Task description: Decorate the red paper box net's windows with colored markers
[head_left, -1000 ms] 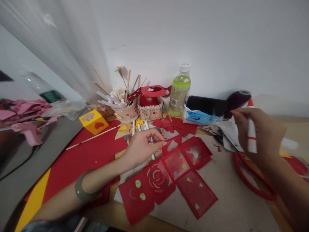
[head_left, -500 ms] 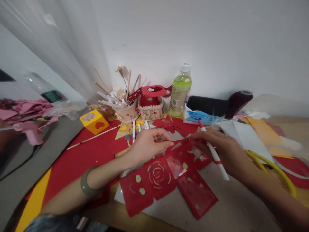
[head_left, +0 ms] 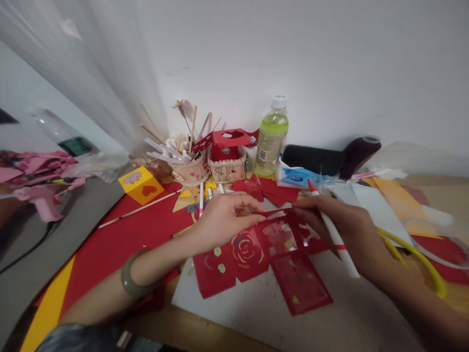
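A red paper cutout [head_left: 249, 254] with square panels hangs over a grey board. Its panels show a spiral rose, small green pieces and clear film windows. My left hand [head_left: 232, 215], wearing a ring, pinches its upper edge at the middle. Further right, my right hand [head_left: 330, 220] grips the same edge between thumb and fingertips. A white marker with a red cap [head_left: 335, 234] is tucked in my right hand, tilted, its red end up.
Behind stand two decorated cups [head_left: 192, 168], a green drink bottle [head_left: 271, 139] and a tissue pack [head_left: 304, 177]. A yellow box [head_left: 141, 185] and red paper lie left, a pink glue gun [head_left: 42, 203] farther left. Yellow-handled scissors [head_left: 421, 254] lie right.
The red cutout has swung up and a little to the right, its lower panels now higher over the board. My right hand has shifted slightly right with the marker.
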Demonstrator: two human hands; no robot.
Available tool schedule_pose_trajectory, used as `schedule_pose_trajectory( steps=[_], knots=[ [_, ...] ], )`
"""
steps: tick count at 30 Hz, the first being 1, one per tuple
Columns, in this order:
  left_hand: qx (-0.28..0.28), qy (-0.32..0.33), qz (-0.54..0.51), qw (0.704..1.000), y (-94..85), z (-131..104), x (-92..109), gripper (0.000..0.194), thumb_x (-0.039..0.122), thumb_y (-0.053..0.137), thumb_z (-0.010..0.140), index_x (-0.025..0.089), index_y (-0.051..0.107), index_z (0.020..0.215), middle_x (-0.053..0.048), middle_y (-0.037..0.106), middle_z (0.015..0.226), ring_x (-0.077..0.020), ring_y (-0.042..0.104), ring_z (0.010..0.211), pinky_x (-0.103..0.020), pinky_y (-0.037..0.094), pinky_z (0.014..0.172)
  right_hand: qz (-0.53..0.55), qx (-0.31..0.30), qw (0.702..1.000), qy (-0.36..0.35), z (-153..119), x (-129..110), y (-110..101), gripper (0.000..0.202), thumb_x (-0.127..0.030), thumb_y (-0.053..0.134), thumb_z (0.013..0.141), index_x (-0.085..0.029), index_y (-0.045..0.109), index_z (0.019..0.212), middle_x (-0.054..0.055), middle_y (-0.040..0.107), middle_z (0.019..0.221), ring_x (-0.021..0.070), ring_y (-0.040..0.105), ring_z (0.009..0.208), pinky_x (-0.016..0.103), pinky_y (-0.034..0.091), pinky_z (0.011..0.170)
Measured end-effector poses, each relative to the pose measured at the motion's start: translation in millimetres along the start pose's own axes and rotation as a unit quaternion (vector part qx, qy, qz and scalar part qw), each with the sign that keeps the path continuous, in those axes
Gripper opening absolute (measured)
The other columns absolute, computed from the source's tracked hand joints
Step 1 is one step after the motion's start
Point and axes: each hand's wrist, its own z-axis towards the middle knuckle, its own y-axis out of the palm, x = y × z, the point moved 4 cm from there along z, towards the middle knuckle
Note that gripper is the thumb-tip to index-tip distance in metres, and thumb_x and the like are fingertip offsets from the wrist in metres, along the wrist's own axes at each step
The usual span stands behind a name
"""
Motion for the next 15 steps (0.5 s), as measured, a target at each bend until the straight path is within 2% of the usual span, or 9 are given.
schedule_pose_trajectory(
  steps=[5, 8, 11, 13, 15],
  knots=[
    [-0.010, -0.025, -0.004, 1.000, -1.3, 2.3, -6.9, 0.007, 0.023, 0.062, 0.079, 0.017, 0.066, 0.079, 0.001, 0.064, 0.071, -0.0121, 0.055, 0.063, -0.023, 0.041, 0.060, 0.006, -0.003, 1.000, 0.015, 2.0, -3.1, -1.7, 0.021, -0.035, 0.048, 0.089, -0.023, 0.061, 0.078, 0.001, 0.060, 0.065, 0.0179, 0.056, 0.057, 0.030, 0.041, 0.052],
    [-0.018, -0.050, 0.000, 0.999, -3.0, 3.4, -11.8, 0.009, 0.025, 0.060, 0.079, 0.017, 0.064, 0.079, 0.002, 0.061, 0.066, -0.0116, 0.053, 0.059, -0.022, 0.039, 0.057, 0.014, 0.024, 0.998, 0.062, -3.1, 7.6, -9.7, 0.031, -0.044, 0.041, 0.091, -0.024, 0.065, 0.093, 0.002, 0.064, 0.068, 0.0189, 0.058, 0.057, 0.032, 0.043, 0.053],
    [-0.012, -0.066, 0.021, 0.998, -7.2, 4.9, -14.3, 0.009, 0.026, 0.062, 0.078, 0.017, 0.063, 0.077, 0.002, 0.061, 0.066, -0.0110, 0.051, 0.058, -0.021, 0.038, 0.056, 0.075, 0.037, 0.992, 0.096, -11.3, 18.8, -16.4, 0.046, -0.053, 0.030, 0.092, -0.027, 0.065, 0.108, 0.004, 0.065, 0.073, 0.0191, 0.056, 0.058, 0.033, 0.043, 0.052],
    [-0.012, -0.068, 0.036, 0.997, -9.0, 5.9, -15.0, 0.009, 0.026, 0.062, 0.077, 0.017, 0.064, 0.076, 0.003, 0.061, 0.067, -0.0104, 0.051, 0.058, -0.020, 0.037, 0.057, 0.136, 0.045, 0.981, 0.128, -16.0, 25.3, -17.2, 0.051, -0.056, 0.028, 0.092, -0.027, 0.069, 0.099, 0.007, 0.068, 0.085, 0.0193, 0.057, 0.064, 0.032, 0.045, 0.054],
    [-0.020, -0.074, 0.039, 0.996, -8.7, 6.8, -17.5, 0.008, 0.025, 0.061, 0.078, 0.017, 0.064, 0.077, 0.003, 0.061, 0.067, -0.0105, 0.052, 0.058, -0.020, 0.037, 0.057, 0.180, 0.065, 0.963, 0.192, -19.3, 31.9, -15.0, 0.048, -0.057, 0.035, 0.090, -0.025, 0.071, 0.083, 0.007, 0.068, 0.092, 0.0190, 0.059, 0.071, 0.030, 0.048, 0.057]
  ],
)
